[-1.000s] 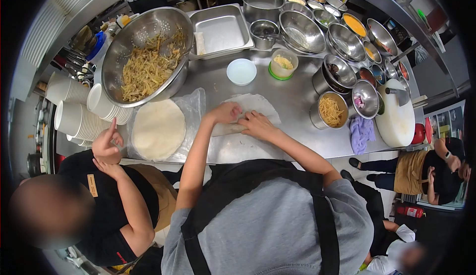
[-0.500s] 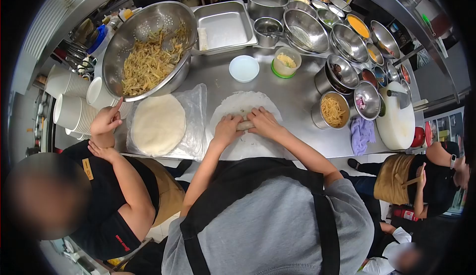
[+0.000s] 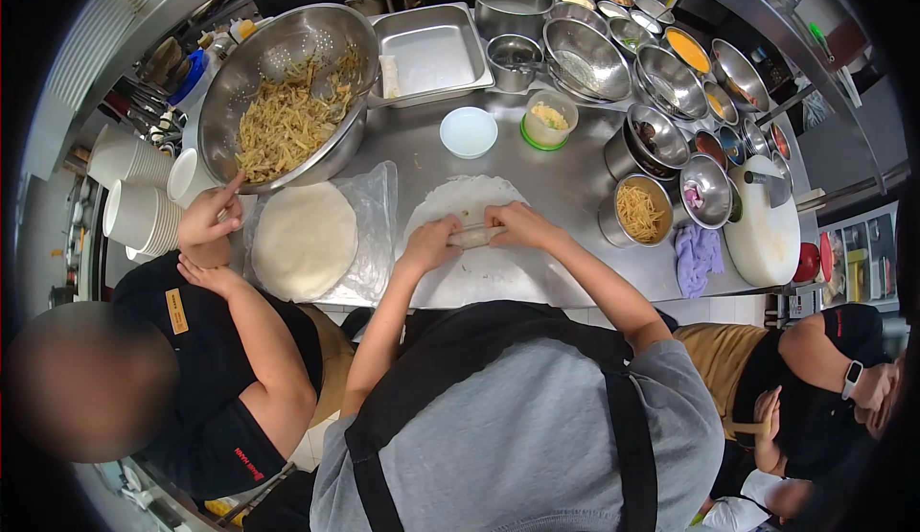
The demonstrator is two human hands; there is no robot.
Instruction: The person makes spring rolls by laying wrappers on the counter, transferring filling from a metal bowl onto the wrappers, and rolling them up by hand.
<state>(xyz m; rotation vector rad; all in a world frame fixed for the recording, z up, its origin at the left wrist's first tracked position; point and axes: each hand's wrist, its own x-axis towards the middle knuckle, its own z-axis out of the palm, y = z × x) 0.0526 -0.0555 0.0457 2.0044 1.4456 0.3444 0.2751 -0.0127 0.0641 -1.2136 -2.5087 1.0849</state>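
Note:
A short filled roll [image 3: 473,236] lies across a thin, pale round wrapper sheet [image 3: 479,196] on the steel counter. My left hand [image 3: 433,244] has its fingers closed on the roll's left end. Its right end is gripped by my right hand [image 3: 518,226], the fingers bent over it. Beyond my hands stand a small pale blue bowl [image 3: 469,132] and a clear tub of yellow bits [image 3: 549,118] on a green lid. A stack of round wrappers [image 3: 305,242] lies on plastic to the left.
A large colander of shredded filling [image 3: 287,129] stands at the left, beside a steel tray [image 3: 428,53]. Bowls, a pot of yellow strips [image 3: 640,212] and a purple cloth [image 3: 698,260] are at the right. A co-worker's pointing hand [image 3: 209,216] is near the colander. Another person stands at the right.
Both hands have come together onto the roll from their earlier, uneven positions, and my right hand has lifted slightly at the wrist. The person at the right has moved closer.

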